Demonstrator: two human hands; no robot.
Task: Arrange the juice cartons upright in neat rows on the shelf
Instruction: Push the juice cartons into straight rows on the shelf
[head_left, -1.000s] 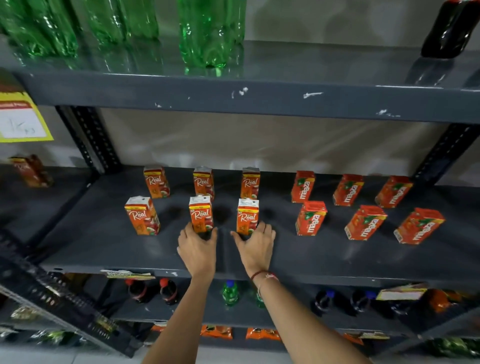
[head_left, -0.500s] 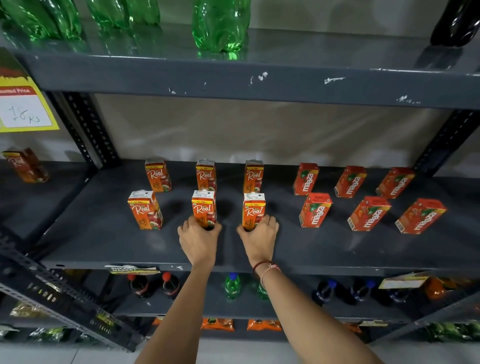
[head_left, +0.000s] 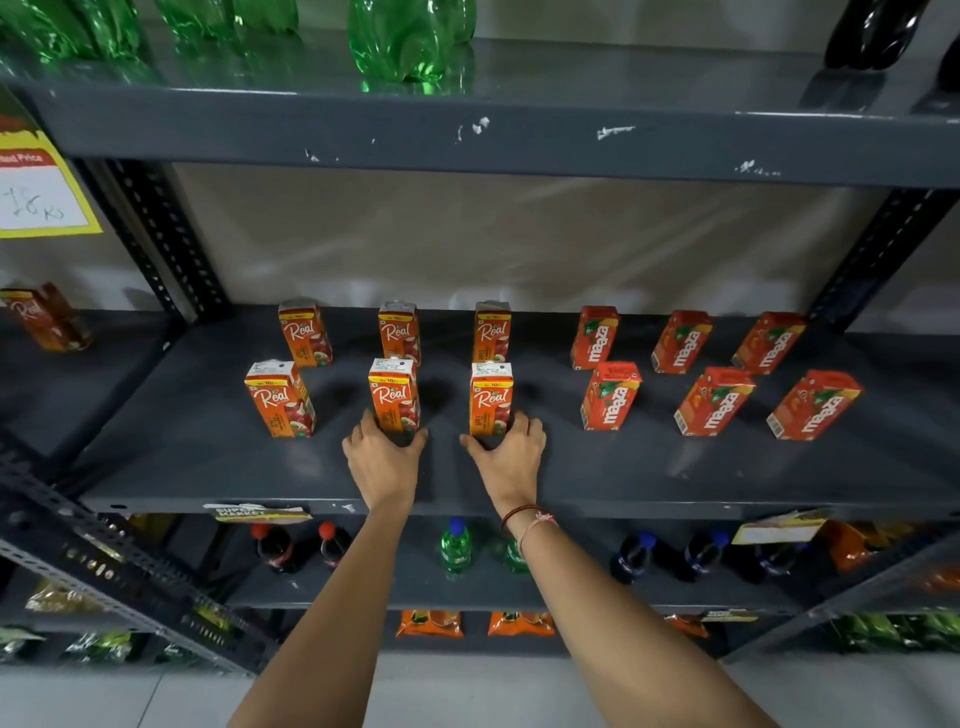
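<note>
Orange Real juice cartons stand upright in two rows of three on the grey shelf. My left hand cups the base of the front middle Real carton. My right hand cups the base of the front right Real carton. The front left Real carton stands untouched. To the right, red Maaza cartons stand in two rows of three, leaning slightly in this wide view.
The upper shelf carries green bottles. A yellow price tag hangs at left, with another Real carton on the neighbouring shelf. Soda bottles stand on the lower shelf.
Both hands have slid the two front Real cartons slightly back on the shelf; the view has shifted a little.
</note>
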